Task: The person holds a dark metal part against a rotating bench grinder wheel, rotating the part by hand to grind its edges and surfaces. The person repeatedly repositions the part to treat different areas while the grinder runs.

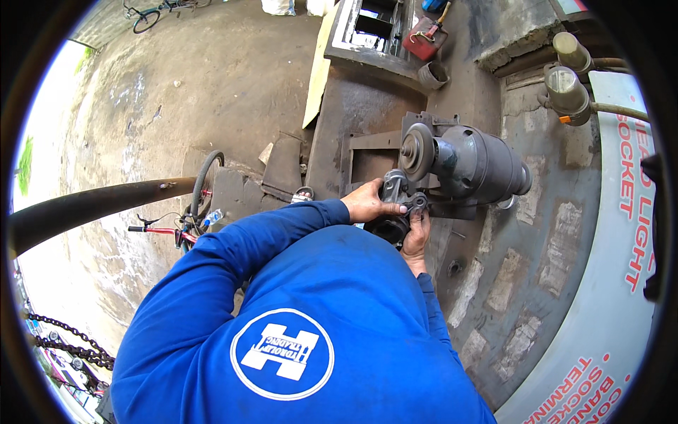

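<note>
Grip of left hand [367, 203] and right hand [417, 239] is snug around a gray metal part [400, 192].

Left hand [367, 202] near right hand [417, 237]

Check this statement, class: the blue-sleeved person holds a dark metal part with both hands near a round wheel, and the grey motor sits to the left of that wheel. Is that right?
Not quite: the head view shows the grey motor to the right of the round wheel, not the left. The left hand and right hand hold the dark metal part near that wheel.
</note>
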{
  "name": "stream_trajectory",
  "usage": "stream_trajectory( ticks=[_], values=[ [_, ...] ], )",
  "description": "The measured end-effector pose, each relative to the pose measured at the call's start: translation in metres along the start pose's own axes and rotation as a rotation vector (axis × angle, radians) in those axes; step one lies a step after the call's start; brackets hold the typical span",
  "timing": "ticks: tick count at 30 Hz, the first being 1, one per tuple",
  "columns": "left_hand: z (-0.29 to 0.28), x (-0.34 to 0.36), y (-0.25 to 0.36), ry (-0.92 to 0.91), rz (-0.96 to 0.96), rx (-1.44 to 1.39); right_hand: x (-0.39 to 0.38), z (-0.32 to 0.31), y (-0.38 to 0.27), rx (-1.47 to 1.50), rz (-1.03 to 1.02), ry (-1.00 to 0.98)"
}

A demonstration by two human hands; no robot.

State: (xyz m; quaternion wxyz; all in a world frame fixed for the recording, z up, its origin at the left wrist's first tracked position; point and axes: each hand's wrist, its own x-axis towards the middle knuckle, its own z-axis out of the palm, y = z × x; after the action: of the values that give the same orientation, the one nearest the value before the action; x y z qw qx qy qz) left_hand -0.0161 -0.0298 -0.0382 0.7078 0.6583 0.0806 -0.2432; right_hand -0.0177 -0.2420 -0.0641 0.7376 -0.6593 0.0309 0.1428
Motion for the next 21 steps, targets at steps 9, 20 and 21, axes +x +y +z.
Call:
stream_trajectory(
  ticks=[9, 20, 21],
  values=[
    [0.006, 0.003, 0.009, -0.059, -0.023, 0.020, -0.010, -0.005, 0.001, 0.086, 0.062, 0.071],
    [0.018, 0.019, 0.008, -0.097, 0.032, 0.005, -0.012, -0.009, -0.011, 0.066, 0.015, 0.116],
    [0.018, 0.018, 0.008, -0.097, 0.043, -0.016, -0.011, -0.008, -0.010, 0.041, 0.013, 0.130]
  ],
)
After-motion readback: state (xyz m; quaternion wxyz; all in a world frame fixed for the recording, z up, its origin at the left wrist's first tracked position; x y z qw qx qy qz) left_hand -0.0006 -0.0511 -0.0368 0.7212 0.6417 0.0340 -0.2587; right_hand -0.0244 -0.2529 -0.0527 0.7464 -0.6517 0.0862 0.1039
